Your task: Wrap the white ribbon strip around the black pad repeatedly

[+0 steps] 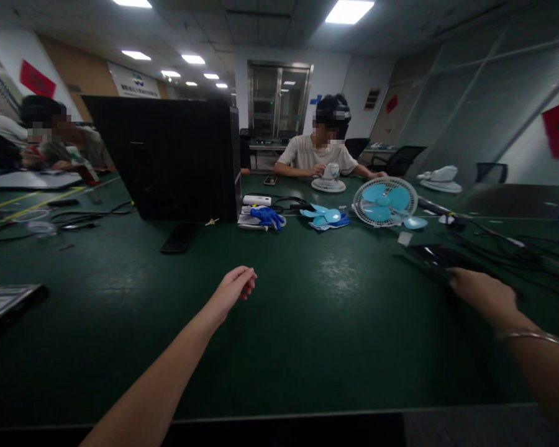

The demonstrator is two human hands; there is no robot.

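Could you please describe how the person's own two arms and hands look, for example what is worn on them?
Both forearms are bare, with no sleeves in view. The left hand has no glove, ring or watch that can be seen. The right hand is also ungloved; a thin silver-coloured bracelet circles its wrist. The picture is too blurred to show finer details.

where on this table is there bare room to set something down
Bare green table lies between the left hand and right hand, and left of the left arm up to the phone. It is crowded by the fan, blue glove and cables.
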